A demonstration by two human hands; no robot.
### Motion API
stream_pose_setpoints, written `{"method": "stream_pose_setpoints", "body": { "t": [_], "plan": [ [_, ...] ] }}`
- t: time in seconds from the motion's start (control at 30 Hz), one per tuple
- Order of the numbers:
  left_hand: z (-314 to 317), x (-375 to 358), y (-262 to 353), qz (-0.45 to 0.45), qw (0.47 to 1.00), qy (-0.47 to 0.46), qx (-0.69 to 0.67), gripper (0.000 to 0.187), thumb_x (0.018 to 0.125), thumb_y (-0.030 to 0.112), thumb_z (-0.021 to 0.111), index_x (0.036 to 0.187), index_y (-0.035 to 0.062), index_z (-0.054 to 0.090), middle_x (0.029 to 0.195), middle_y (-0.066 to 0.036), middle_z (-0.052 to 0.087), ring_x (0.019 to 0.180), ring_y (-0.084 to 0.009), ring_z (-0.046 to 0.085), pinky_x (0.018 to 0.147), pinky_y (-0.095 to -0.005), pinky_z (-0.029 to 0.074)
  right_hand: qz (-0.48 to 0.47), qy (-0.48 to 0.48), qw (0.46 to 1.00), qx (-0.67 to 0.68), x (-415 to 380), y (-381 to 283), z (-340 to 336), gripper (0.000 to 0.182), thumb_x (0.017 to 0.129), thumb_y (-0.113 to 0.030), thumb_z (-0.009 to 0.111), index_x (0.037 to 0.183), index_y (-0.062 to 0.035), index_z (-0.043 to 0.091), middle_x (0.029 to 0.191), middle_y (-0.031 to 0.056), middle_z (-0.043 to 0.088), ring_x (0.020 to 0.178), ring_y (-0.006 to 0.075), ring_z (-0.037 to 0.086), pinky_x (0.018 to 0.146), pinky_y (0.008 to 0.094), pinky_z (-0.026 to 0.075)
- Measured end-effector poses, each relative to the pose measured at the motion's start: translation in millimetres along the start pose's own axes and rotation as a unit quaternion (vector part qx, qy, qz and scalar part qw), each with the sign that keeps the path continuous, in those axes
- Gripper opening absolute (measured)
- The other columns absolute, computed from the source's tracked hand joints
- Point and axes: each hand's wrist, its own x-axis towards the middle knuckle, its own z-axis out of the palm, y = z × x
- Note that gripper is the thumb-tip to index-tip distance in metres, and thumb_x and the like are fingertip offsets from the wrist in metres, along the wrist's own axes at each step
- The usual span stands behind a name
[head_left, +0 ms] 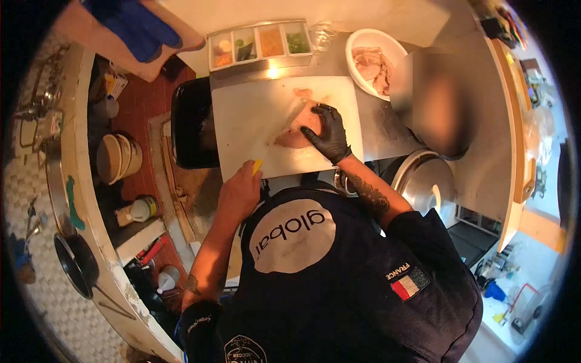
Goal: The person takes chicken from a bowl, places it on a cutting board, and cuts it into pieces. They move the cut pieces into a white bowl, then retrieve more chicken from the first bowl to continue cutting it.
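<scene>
One meat piece on the white board is touched by spread fingers of the right hand, ahead-right of the left hand, whose fingers are clamped on a yellow handle.

The worktop is grey. A big white board lies on it, with pink meat on top. A tray with four parts stands behind the board, and a white bowl sits by the far right corner.
</scene>
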Motion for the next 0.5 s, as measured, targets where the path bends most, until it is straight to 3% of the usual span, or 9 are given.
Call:
{"method": "stream_pose_setpoints", "body": {
  "t": [0.17, 0.5],
  "plan": [
    [-6, 2, 21, 0.005, 0.999, -0.042, 0.031, 0.034, 0.105, 0.026, 0.049, 0.127, -0.0005, 0.05, 0.104, -0.027, 0.068, 0.091, -0.0459, 0.068, 0.079, -0.0528, 0.055, 0.024, 0.01, 1.0, -0.004, 1, -1, 12, 0.049, 0.079, -0.028, 0.085, 0.113, -0.0019, 0.061, 0.112, 0.0178, 0.058, 0.11, 0.0361, 0.055, 0.098, 0.0452, 0.046],
    [-16, -3, 39, 0.004, 0.995, -0.04, 0.092, 0.03, 0.103, 0.023, 0.053, 0.121, -0.0007, 0.051, 0.097, -0.023, 0.068, 0.08, -0.0433, 0.07, 0.069, -0.0499, 0.058, -0.001, 0.031, 0.999, 0.018, 7, 6, 17, 0.048, 0.078, -0.026, 0.086, 0.111, -0.002, 0.061, 0.113, 0.0171, 0.058, 0.109, 0.0361, 0.056, 0.096, 0.0451, 0.047]
  ]
}}
